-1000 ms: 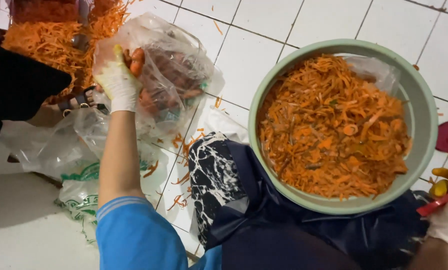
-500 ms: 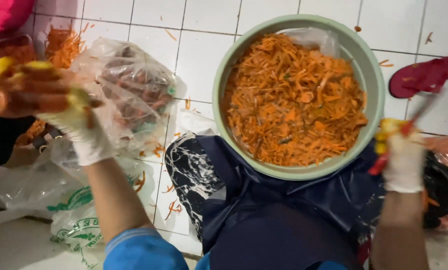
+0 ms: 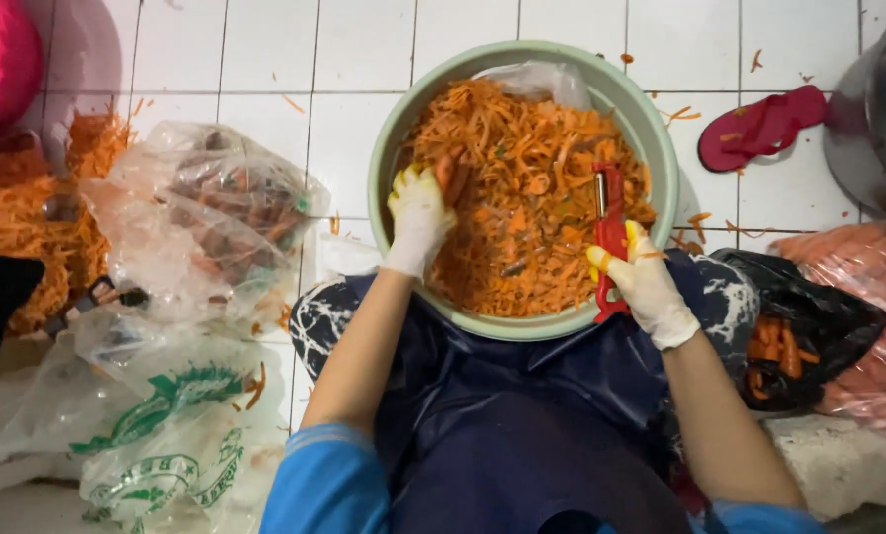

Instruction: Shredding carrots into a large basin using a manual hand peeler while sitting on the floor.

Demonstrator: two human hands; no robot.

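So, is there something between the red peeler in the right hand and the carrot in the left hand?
Nothing visible does. The right hand holds the red peeler over the green basin; the left hand holds the carrot there too. Between them lie only carrot shreds, below.

Basin (image 3: 651, 129) of shreds (image 3: 522, 198) in the middle, bag (image 3: 206, 213) left, sandal (image 3: 759, 127) right.

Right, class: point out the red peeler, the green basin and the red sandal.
red peeler (image 3: 609, 232), head view, middle of its red frame
green basin (image 3: 661, 163), head view, right rim
red sandal (image 3: 759, 127), head view, middle of the sole
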